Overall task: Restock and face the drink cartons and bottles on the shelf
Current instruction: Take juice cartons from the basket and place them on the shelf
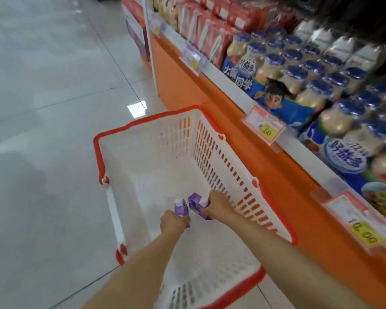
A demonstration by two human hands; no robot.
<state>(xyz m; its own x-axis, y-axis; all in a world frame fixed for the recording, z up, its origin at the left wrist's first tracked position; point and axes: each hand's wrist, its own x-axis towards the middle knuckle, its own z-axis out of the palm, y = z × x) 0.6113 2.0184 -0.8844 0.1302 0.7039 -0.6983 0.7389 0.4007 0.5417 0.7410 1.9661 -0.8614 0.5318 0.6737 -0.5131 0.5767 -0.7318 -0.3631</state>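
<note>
Both my arms reach down into a white shopping basket with a red rim (147,121) that stands on the floor beside the shelf. My left hand (173,223) grips a small purple drink carton with a white cap (180,207). My right hand (218,205) grips a second purple carton (195,204), tilted, right beside the first. The two cartons are close together near the basket's bottom. The shelf (227,81) to the right holds packs of pale drink bottles with blue caps (296,72) and red cartons (201,25) further along.
Price tags (264,128) hang off the white shelf edge above an orange base panel (265,175). Another yellow tag (363,235) sits nearer me. Grey tiled floor (54,108) lies to the left. The basket's handle (114,215) hangs down its left side.
</note>
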